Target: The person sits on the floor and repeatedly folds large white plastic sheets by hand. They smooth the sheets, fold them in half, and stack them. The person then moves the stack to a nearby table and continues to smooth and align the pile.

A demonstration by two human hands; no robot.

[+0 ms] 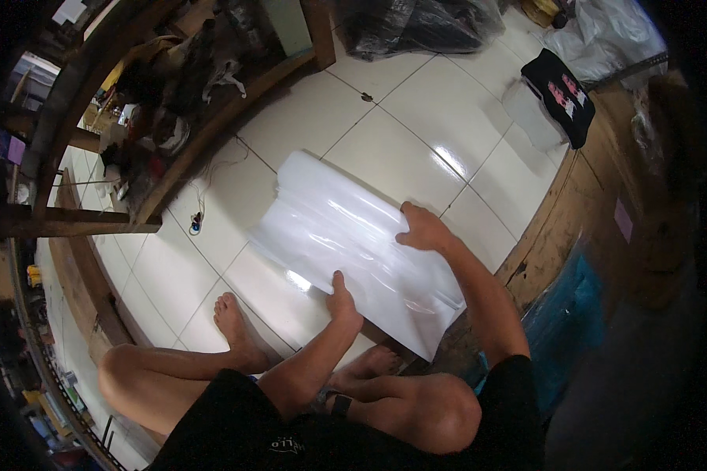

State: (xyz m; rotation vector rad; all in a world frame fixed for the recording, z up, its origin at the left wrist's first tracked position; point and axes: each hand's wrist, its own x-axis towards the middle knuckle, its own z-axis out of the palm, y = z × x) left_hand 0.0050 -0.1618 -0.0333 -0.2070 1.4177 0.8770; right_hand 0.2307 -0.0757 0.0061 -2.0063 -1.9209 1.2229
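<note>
A glossy white plastic sheet, translucent in places and creased lengthwise, stretches in front of me above the tiled floor. Along its near edge my left hand is closed, thumb on top and the other fingers hidden beneath. My right hand grips the far edge toward the right, its thumb pressed on the upper face. One corner of the sheet hangs down near my right knee. Whether it is a single layer or several cannot be told.
A wooden rack with cluttered shelves stands at the left. Wooden boards run along the right, with a folded black printed cloth at their far end. Dark plastic wrapping lies at the back. A small dark object is on the tiles.
</note>
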